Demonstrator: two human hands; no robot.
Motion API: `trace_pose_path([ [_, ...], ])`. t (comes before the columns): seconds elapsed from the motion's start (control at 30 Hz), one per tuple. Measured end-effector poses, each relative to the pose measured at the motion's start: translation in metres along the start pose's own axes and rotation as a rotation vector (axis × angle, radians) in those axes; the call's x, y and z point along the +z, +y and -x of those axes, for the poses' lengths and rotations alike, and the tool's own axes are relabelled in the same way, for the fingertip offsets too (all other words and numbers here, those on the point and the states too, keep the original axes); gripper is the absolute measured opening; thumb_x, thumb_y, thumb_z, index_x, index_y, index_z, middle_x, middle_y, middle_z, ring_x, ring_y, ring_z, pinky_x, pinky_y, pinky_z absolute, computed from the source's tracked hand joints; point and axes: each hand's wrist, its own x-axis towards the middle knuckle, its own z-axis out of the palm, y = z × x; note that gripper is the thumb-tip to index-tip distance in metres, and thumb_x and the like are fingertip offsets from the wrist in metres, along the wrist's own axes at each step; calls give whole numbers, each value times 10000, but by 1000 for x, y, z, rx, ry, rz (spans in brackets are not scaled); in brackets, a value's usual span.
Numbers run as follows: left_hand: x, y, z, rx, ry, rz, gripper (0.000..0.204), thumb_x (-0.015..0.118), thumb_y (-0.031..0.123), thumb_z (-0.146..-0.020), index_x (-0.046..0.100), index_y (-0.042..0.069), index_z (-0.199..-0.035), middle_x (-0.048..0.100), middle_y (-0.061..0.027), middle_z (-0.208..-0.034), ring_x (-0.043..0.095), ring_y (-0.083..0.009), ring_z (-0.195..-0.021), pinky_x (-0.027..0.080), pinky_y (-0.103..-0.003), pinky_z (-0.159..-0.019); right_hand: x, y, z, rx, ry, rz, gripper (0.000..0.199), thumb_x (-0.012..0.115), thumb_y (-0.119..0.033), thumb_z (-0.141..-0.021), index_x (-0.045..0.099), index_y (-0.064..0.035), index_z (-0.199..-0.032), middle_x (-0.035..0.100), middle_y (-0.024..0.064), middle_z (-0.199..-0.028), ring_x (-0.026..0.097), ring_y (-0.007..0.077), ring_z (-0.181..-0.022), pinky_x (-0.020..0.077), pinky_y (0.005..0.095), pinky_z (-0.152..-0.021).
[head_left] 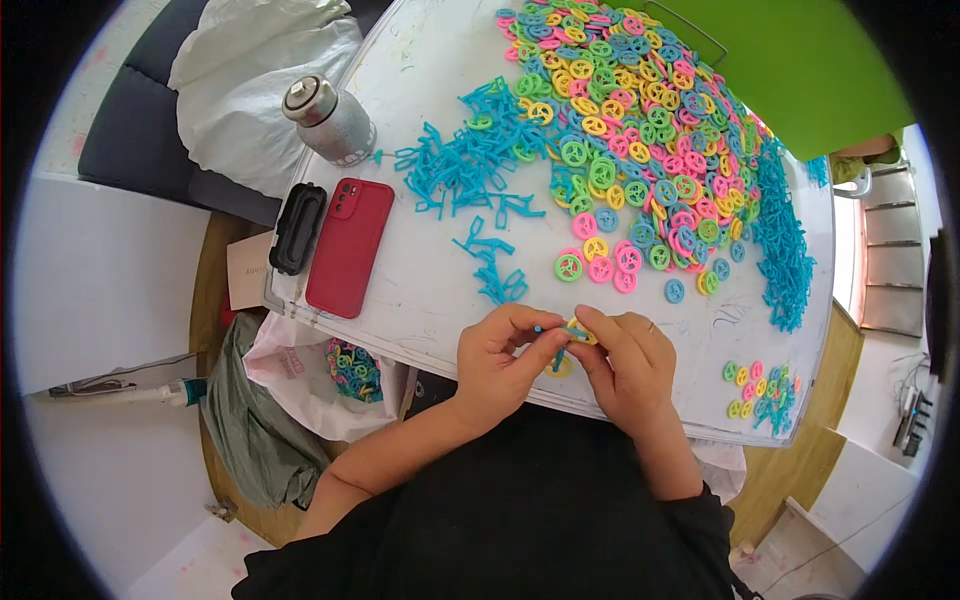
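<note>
My left hand (497, 365) pinches a small blue plastic stick piece (556, 352) at the near edge of the white table (420, 270). My right hand (632, 368) holds a yellow plastic wheel (580, 333) against that blue piece. Both hands touch each other over the table edge. A second yellow wheel (560, 368) shows just below my fingers. Several loose pink, green and yellow wheels (600, 262) lie just beyond my hands.
A big heap of coloured wheels (640, 130) and blue stick pieces (470, 160) covers the far table. More blue pieces (785, 250) run along the right. A red phone (349, 246), black case (298, 227), metal bottle (330, 120), and bag of assembled parts (352, 368) sit left.
</note>
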Motion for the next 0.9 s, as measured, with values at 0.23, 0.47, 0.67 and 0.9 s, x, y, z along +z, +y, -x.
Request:
trace_pose_path([
  [0.23,-6,-5,2,294,-11,-301,144,711,-14,-890,694,-20,-1032,719,-100,-964,677,-115,-863,545,-250,-745,4,-6,8,174,-6,-133,356,752,-24,-826,656,-3,-1168,663,88,-814,612,172,-661,495,275,-608],
  [0.47,-14,-8,5,284,-75,-312,166,678,-78,-888,678,-20,-1044,704,-108,-1035,670,-150,-912,538,-261,-790,-10,5,4,897,-284,-1198,339,638,-53,-936,596,35,-1261,665,60,-889,622,118,-728,535,260,-662],
  [0.67,-37,41,9,182,-148,-592,148,758,-32,-810,717,-1,-949,720,-83,-926,673,-136,-828,527,-261,-730,-10,-8,2,695,-136,-1109,385,631,-31,-921,582,18,-1301,638,35,-858,619,102,-756,528,277,-654],
  [0.9,-200,116,75,-404,151,-1056,120,726,54,-854,707,-14,-952,712,-52,-812,660,-97,-761,516,-248,-684,17,20,-15,96,-275,-75,333,698,-45,-839,620,-71,-1162,627,109,-892,614,315,-759,506,382,-646],
])
